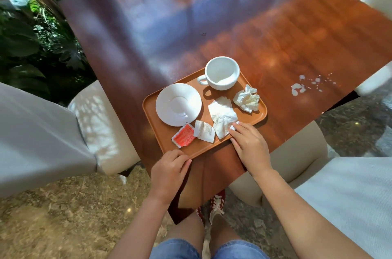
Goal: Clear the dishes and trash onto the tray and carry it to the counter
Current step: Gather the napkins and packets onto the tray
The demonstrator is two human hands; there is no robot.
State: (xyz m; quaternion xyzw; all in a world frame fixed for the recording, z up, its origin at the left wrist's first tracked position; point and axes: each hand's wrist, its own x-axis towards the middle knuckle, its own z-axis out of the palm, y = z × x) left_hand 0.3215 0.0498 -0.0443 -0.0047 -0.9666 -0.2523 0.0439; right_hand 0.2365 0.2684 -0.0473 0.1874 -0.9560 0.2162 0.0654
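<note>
Tray loaded; both hands at its near rim, lift pending.

Your left hand (169,168) curls onto the near left corner of the tray (262,110); your right hand (250,148) lies flat on the near right edge, fingers touching the flat napkin (222,118), likely pinning it. Neither grip looks closed. The tray sits on the desk (233,25) at its near corner, carrying cup (221,73), saucer (178,104), crumpled tissue (247,99), red packet (183,135) and white packet (204,132). White spill (297,89) remains right. Chairs flank you closely.
</note>
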